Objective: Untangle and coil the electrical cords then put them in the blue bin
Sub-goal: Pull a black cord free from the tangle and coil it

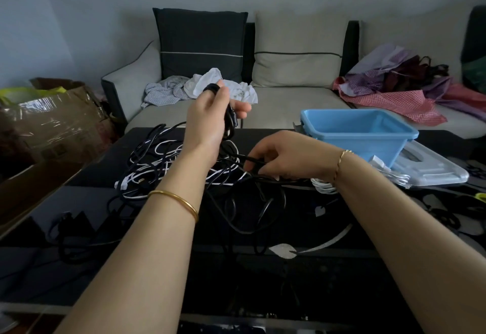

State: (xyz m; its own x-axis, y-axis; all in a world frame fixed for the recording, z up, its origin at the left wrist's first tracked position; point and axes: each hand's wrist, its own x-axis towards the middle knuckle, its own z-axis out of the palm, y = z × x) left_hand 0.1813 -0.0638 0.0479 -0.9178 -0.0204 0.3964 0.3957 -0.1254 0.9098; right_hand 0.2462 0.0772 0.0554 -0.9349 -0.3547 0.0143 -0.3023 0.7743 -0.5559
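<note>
One blue bin (368,147) near tangled cords (157,165)

The left hand (210,112) covers most of the black cord (231,120) it holds, so its end cannot be told. The wrist of the right hand (284,157) hides part of the white coil (322,187). In the tangle (163,165), at 10 o'clock, single cords cannot be followed. The cardboard box (52,123), at 9 o'clock, is cut by the edge.

A pale sofa (289,102) stands behind the dark desk (328,228); a dark cushion (201,44) and a beige cushion (299,49) lean on its back; crumpled clothes (184,87) lie on its seat; a cardboard box (52,120) sits left.
</note>
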